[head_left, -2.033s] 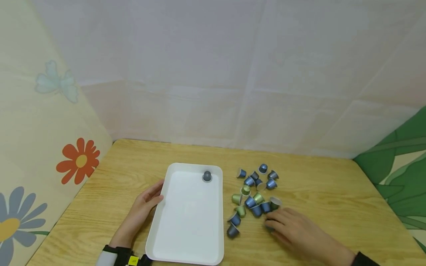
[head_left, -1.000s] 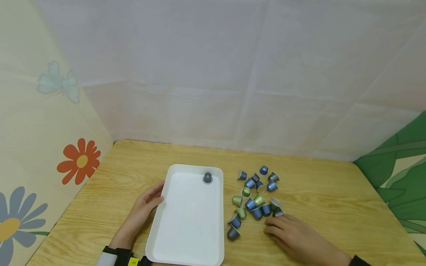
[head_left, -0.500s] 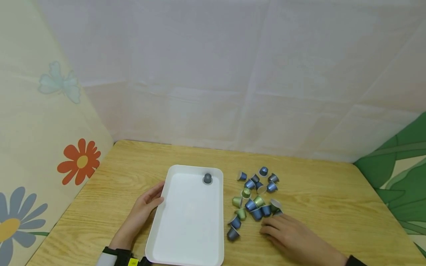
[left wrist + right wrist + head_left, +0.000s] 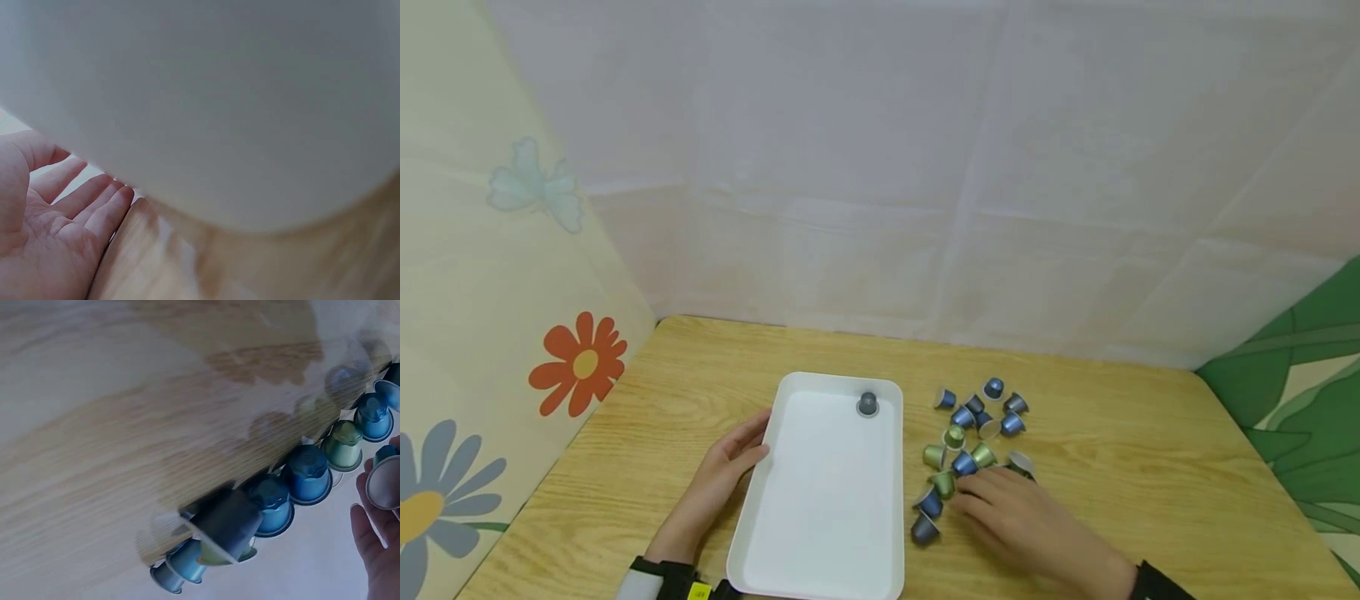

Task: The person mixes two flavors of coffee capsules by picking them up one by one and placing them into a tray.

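My left hand (image 4: 722, 475) rests against the left side of a white tray (image 4: 827, 500). In the left wrist view its fingers (image 4: 94, 200) are loosely extended, their tips at the tray's edge. One grey coffee capsule (image 4: 868, 404) stands in the tray's far right corner. To the right of the tray, my right hand (image 4: 1022, 525) is at the near side of a loose group of capsules. In the right wrist view its fingers hold a blue capsule (image 4: 383, 481), foil lid toward the camera. From the head view the hand hides that capsule and some neighbours.
Several blue, green and grey capsules lie on the wooden table (image 4: 1112, 433), including a green one (image 4: 942, 483), a blue one (image 4: 929, 502) and a dark grey one (image 4: 925, 528). A white cloth (image 4: 880, 167) hangs behind the table.
My right hand has moved left along the near side of the capsules, now covering the blue ones that showed earlier. A grey-blue capsule came into view beside it earlier. The left hand and tray stay put.
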Demonstrator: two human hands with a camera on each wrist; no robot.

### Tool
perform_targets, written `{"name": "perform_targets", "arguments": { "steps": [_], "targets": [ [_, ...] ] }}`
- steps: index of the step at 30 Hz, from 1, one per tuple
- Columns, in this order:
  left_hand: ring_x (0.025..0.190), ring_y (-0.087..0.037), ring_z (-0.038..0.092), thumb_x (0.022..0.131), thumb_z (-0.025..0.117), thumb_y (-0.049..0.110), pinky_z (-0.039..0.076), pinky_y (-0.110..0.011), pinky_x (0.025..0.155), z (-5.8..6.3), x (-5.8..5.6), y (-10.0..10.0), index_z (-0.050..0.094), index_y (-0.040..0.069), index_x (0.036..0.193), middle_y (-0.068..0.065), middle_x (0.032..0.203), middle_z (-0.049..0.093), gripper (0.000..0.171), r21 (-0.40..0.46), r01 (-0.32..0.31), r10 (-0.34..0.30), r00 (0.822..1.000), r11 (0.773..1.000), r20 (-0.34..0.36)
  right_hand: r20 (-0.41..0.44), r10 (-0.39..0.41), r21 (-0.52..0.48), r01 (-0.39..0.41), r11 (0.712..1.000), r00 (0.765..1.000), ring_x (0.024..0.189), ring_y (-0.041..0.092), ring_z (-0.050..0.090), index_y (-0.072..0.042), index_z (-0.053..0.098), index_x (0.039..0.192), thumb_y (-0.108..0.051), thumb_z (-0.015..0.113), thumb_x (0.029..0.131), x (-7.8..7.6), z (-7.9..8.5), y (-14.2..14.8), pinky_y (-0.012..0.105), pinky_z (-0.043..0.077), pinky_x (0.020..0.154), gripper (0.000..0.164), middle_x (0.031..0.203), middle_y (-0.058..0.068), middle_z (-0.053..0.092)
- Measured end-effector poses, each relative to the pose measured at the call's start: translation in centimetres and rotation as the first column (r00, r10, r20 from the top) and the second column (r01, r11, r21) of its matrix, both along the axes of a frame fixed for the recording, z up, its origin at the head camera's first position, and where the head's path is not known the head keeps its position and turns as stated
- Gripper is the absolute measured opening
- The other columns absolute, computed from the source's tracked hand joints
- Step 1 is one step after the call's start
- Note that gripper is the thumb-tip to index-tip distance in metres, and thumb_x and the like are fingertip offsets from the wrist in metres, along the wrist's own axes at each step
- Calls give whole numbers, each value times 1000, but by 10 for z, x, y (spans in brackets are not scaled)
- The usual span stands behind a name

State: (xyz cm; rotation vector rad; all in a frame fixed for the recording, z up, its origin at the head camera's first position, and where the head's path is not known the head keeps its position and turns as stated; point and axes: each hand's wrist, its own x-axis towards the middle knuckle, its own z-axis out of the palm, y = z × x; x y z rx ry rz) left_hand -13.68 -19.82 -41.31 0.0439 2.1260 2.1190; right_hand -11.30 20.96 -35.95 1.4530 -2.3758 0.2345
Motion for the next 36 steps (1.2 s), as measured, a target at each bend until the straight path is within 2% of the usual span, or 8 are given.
{"name": "perform_targets", "arguments": {
  "steps": [4, 7, 14, 21, 29, 36],
  "targets": [
    [141, -27, 36, 100, 58, 13, 42, -15, 96, -1, 0, 0, 40, 4, 150, -12, 154, 39, 54, 0, -5, 5, 1000, 1000, 5, -26, 53, -57, -54, 997, 998, 97, 11, 60, -17, 70, 105, -22, 60, 100, -4, -4, -9, 33, 51, 86, 13, 108, -4, 64],
    [141, -29, 35, 100, 58, 13, 41, -15, 96, 0, 0, 0, 39, 2, 150, -14, 155, 38, 55, 0, 4, -4, 1000, 1000, -5, -11, 59, -51, -59, 997, 998, 97, 11, 60, -16, 70, 107, -21, 62, 98, -5, -4, -13, 32, 52, 86, 13, 110, -4, 64],
    [141, -28, 35, 100, 58, 13, 41, -14, 96, 2, 1, 1, 39, 2, 150, -15, 155, 37, 55, 6, 8, -8, 1000, 1000, -3, 15, 25, -13, -25, 1000, 1000, 101, 14, 60, -13, 69, 113, -18, 69, 93, -7, 4, -25, 32, 52, 87, 20, 112, 0, 63],
    [142, -28, 35, 100, 58, 13, 41, -14, 96, 2, 0, 1, 39, 2, 150, -14, 155, 37, 55, 0, 5, -5, 1000, 1000, -4, -9, 14, -50, -14, 999, 1000, 101, 19, 62, -9, 69, 108, -13, 74, 87, -13, 13, -39, 36, 54, 87, 21, 111, 4, 65],
    [142, -30, 35, 101, 58, 14, 40, -14, 97, 3, 0, 2, 39, 2, 150, -15, 155, 37, 54, -3, 9, -9, 1000, 1000, -11, 93, -72, -84, 80, 993, 993, 103, 18, 60, -9, 69, 110, -8, 76, 85, -22, 24, -51, 37, 54, 85, 25, 112, 3, 64],
    [142, -30, 35, 100, 57, 12, 42, -14, 96, 2, 0, 2, 38, 1, 150, -16, 155, 36, 55, 5, 7, -7, 1000, 1000, -4, 52, -65, -85, 70, 994, 997, 105, 22, 61, -8, 68, 110, -4, 80, 81, -30, 33, -68, 35, 54, 86, 32, 113, 8, 63]
  ]
}}
